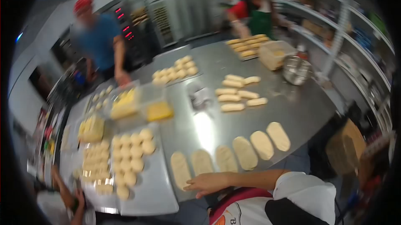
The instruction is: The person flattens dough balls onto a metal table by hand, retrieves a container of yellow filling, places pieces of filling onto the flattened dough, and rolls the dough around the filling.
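My right hand (210, 183) reaches in from the lower right, palm down. Its fingers are stretched out, with the thumb apart, and the fingertips are at the near end of the leftmost flattened dough oval (180, 168). Several more flattened ovals stand in a row to its right, among them a dough oval (203, 162) beside the hand and a dough oval (278, 136) at the far right of the row. My forearm passes in front of the row's near edge. My left hand is out of view.
Round dough balls (133, 152) fill a tray (163, 183) at left. Rolled dough pieces (232, 95) lie mid-table, before a metal bowl (297, 70) and plastic tub (273, 56). Co-workers stand at the back left (96, 41), back right (259, 16) and lower left (56, 204).
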A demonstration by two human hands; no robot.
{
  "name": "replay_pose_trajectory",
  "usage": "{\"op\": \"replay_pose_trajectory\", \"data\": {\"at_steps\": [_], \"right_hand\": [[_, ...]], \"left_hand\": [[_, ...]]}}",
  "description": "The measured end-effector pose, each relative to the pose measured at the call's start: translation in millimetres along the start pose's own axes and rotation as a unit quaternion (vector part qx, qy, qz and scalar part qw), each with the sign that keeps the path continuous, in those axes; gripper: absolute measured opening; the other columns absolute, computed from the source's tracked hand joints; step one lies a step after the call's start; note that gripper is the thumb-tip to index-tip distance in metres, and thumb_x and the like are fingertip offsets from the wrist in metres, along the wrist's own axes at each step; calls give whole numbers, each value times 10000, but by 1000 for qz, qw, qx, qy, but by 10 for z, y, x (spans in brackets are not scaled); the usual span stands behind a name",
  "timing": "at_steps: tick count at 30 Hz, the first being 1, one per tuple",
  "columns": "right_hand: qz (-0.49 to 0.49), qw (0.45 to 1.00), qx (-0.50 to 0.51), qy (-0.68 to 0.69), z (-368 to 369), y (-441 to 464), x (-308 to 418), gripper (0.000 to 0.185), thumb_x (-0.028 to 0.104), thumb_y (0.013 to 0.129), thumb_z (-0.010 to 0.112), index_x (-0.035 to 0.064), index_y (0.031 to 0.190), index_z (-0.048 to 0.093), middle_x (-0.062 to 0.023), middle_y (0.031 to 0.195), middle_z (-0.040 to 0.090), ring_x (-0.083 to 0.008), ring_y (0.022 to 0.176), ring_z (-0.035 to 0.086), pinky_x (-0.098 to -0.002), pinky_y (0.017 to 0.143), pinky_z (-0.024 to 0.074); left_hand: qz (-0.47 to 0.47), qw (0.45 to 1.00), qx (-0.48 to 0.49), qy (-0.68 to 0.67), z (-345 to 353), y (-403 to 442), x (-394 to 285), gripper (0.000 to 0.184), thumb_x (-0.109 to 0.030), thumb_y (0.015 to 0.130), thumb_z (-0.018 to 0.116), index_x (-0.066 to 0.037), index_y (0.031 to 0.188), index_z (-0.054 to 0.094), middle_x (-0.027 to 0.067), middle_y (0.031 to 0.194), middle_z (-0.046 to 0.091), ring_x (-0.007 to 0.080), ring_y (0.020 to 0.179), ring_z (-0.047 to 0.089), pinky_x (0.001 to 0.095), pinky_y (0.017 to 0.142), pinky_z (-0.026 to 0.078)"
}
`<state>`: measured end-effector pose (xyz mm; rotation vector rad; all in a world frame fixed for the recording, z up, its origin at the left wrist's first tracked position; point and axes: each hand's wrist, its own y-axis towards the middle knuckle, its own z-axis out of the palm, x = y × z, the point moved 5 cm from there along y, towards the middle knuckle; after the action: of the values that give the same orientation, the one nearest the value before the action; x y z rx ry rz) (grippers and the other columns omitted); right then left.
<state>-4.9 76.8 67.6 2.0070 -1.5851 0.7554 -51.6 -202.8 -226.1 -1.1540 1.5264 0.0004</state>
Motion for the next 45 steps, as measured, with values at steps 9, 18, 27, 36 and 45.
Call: {"op": "replay_pose_trajectory", "data": {"at_steps": [9, 18, 27, 36, 45], "right_hand": [[297, 935, -194, 11, -197, -1112, 218, 514, 343, 884, 506, 47, 1291, 404, -222, 1265, 440, -365, 1143, 445, -404, 942, 373], [363, 864, -347, 29, 323, -1184, 912, 502, 314, 866, 534, -5, 1243, 442, -188, 1199, 499, -344, 1099, 480, -401, 913, 392], [468, 800, -371, 54, 932, -1399, 1221, 553, 409, 889, 468, 62, 1314, 390, -211, 1293, 429, -353, 1175, 427, -397, 960, 369], [465, 778, -422, -1, 795, -1297, 1385, 517, 313, 848, 547, 8, 1254, 447, -187, 1214, 500, -343, 1119, 474, -401, 928, 389], [480, 772, -416, 35, 817, -1377, 1367, 532, 287, 824, 578, -38, 1225, 448, -242, 1188, 497, -382, 1090, 483, -408, 902, 407]], "left_hand": [[286, 930, 171, 153, 168, 511, -1875, 443, -255, 864, 515, -1, 1222, 462, 111, 952, 571, 156, 728, 589, 269, 606, 495], [392, 859, 265, 196, 210, 249, -2115, 437, -235, 873, 503, -1, 1237, 441, 121, 980, 554, 160, 739, 584, 273, 614, 502], [447, 824, 277, 210, -46, 165, -2152, 433, -214, 883, 491, -2, 1253, 420, 132, 1009, 538, 163, 749, 580, 276, 623, 509], [551, 752, 271, 239, 125, -22, -2615, 430, -194, 892, 480, -2, 1268, 399, 142, 1037, 521, 167, 760, 575, 280, 631, 516], [628, 665, 295, 276, 479, -350, -2950, 428, -174, 902, 468, -3, 1283, 378, 152, 1065, 504, 170, 771, 571, 283, 640, 523]]}}
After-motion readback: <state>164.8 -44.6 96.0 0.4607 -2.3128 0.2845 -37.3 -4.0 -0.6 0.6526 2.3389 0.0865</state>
